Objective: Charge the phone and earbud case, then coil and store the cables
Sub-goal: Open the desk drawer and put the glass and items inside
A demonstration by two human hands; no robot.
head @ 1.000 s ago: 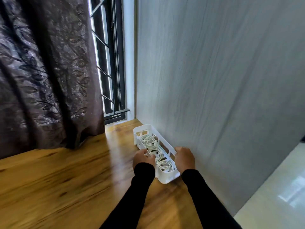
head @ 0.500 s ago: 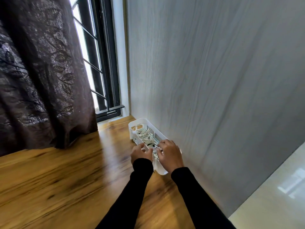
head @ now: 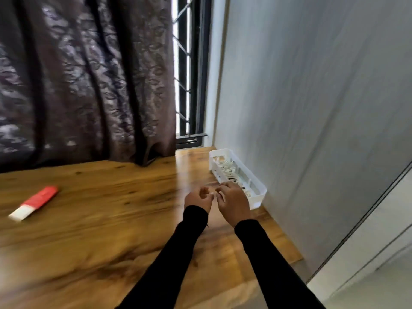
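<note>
Hovering beside the white basket (head: pixel 258 195) of coiled white cables (head: pixel 226 167), left hand (head: pixel 198 198) and right hand (head: pixel 234 202) curl loosely, empty (image blurred).

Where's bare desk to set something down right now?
Widest bare patch: wooden desk between the red-and-white object and the left hand. Also bare along the curtain. Crowded at the wall: white basket of cables, right hand beside it.

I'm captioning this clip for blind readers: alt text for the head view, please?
Two hands in black sleeves hover just left of a white basket of coiled white cables against the wall on a wooden table. A red-and-white object lies far left.
</note>
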